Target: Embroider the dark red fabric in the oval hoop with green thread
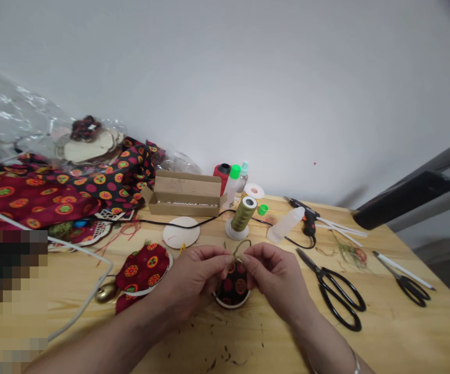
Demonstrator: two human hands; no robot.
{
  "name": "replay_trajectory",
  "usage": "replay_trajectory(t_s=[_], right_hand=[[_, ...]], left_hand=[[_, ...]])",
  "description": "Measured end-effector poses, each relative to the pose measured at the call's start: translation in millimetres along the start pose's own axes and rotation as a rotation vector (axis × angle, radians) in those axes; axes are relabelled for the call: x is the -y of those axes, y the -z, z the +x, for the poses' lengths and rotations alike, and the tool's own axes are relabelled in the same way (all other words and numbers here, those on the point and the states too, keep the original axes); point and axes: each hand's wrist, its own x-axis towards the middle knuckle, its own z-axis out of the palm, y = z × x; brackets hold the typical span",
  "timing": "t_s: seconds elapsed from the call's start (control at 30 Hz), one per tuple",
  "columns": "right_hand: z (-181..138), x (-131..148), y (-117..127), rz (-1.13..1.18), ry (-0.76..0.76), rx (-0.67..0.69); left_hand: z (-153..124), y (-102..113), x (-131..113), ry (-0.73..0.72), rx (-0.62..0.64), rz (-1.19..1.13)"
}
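Both hands point(199, 270) point(275, 272) pinch a thin olive cord point(237, 250) at the top of a dark flower-patterned piece point(232, 288).

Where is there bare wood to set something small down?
Near right on the table, bordered by the big scissors and, farther back, the small scissors. Dark scraps dot the wood before the black patterned piece. Behind it crowd the thread spool, green-capped bottle and box; fabric covers the back left.

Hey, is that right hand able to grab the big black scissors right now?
Probably yes, once it lets go: the right hand seems to be pinching olive thread, but the big black scissors lie close on its right, and nothing seems to block the way.
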Motion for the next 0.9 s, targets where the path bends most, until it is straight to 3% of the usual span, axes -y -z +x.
replay_trajectory(t_s=[0.17,0.33,0.67,0.9], right_hand=[[-9.0,-5.4,-3.7,-0.368,0.401,-0.115],[-10.3,-14.0,-5.3,-0.651,0.783,-0.108],[-8.8,-22.8,-2.8,-0.923,0.957,-0.108],[-12.4,-14.2,-0.8,-1.151,1.08,-0.126]], left_hand=[[-0.1,-0.6,0.7,0.015,-0.022,-0.065],[0.5,1.7,3.6,0.033,0.016,-0.153],[1.7,2.7,4.0,0.074,0.118,-0.229],[3.4,3.6,1.1,0.054,0.142,-0.187]])
